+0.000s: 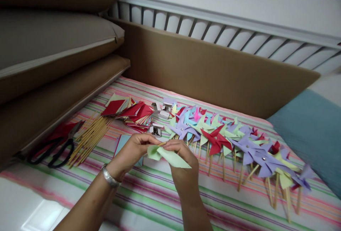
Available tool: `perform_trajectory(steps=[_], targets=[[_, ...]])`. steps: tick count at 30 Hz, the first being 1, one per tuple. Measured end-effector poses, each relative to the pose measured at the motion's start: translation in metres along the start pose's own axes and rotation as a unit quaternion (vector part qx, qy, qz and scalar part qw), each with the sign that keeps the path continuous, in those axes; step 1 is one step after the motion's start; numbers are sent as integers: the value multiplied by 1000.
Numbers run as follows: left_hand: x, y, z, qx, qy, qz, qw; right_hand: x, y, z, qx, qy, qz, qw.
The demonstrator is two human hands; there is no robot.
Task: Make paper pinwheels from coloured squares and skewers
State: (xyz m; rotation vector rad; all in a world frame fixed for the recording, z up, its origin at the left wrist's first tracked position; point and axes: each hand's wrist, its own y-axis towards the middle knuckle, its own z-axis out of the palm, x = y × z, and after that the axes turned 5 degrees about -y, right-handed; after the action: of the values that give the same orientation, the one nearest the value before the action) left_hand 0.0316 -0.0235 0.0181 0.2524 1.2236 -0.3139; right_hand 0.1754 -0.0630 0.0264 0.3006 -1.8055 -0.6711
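My left hand (134, 149) and my right hand (179, 153) meet over a striped cloth, both pinched on a pale green paper pinwheel (166, 155). A thin wooden stick shows between the fingertips at its centre. My left wrist wears a silver bracelet (109, 177). Just beyond my hands lies a row of finished paper pinwheels (221, 138) in purple, green, red and blue on wooden sticks, running to the right.
A bundle of wooden sticks (89, 137) and black scissors (57, 149) lie at left. Stacked coloured paper squares (130, 112) and small metal pieces (157, 128) sit behind my hands. Brown cushions (53, 46) rise at left, a brown board (213, 71) behind, a blue pillow (314, 131) at right.
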Motion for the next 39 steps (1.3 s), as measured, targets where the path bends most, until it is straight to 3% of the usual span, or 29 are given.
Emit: perform_trajectory(steps=[13, 19, 22, 25, 28, 33, 35, 39], targets=[[0, -1, 1, 19, 15, 18, 1000, -4, 0, -2, -1, 43, 53, 998], [-1, 0, 3, 11, 14, 22, 1000, 2, -2, 2, -28, 68, 163, 984], [-1, -1, 2, 16, -4, -13, 1000, 3, -1, 4, -33, 97, 249, 963], [1, -1, 1, 16, -45, -66, 997, 1, 1, 6, -28, 143, 293, 945], [4, 1, 1, -10, -97, -86, 992, -3, 4, 4, -7, 172, 307, 936], [5, 7, -2, -106, -208, -87, 968, -15, 4, 2, -22, 141, 321, 936], [3, 9, -4, -136, -274, -71, 950, -21, 0, 5, 4, 121, 339, 933], [1, 10, -3, -146, -342, -48, 927, -25, -8, 18, 124, 131, 361, 915]])
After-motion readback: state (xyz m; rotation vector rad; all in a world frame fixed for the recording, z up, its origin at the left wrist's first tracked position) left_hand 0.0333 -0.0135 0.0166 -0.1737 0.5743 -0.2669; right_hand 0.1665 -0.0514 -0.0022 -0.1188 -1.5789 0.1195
